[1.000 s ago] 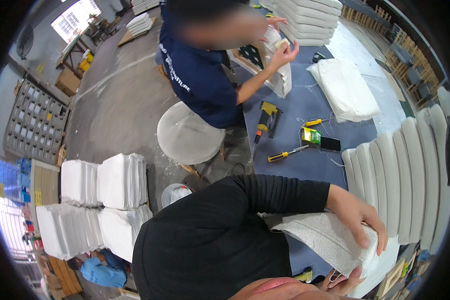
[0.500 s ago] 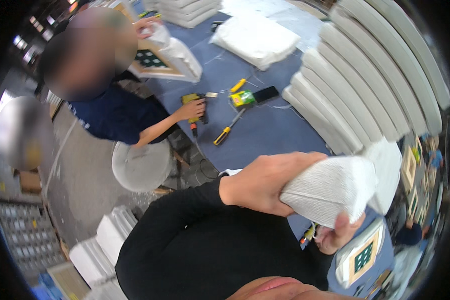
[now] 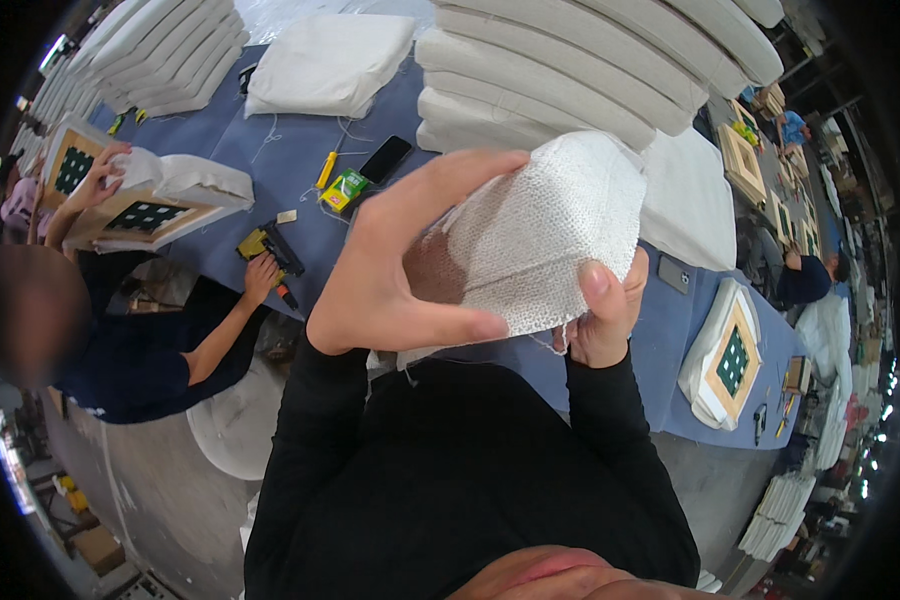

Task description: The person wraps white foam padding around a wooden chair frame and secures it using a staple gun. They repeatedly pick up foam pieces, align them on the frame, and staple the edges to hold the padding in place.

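Observation:
A white woven-fabric seat cushion (image 3: 560, 220) is held up close over the blue table, one corner facing me. My left hand (image 3: 375, 265) grips its left side, with the thumb along the lower edge and the fingers stretched over the top. At the lower right edge my right hand (image 3: 605, 310) holds the fabric, its thumb pressed on the face and its other fingers partly hidden behind. Loose threads hang from the cushion near both hands. Most of the cushion's far side is out of sight.
To the left a co-worker's hand rests on a yellow-black power tool (image 3: 268, 250) beside a wood-framed cushion (image 3: 155, 212). A phone (image 3: 387, 158), a green-yellow box (image 3: 344, 190) and a yellow-handled tool (image 3: 327, 168) lie ahead. Cushion stacks (image 3: 560, 70) rise behind; another framed cushion (image 3: 725, 355) lies right.
My view has swung to the right. The cushion has been turned in my hands, showing more of its corner, and my left hand now spreads wider around it.

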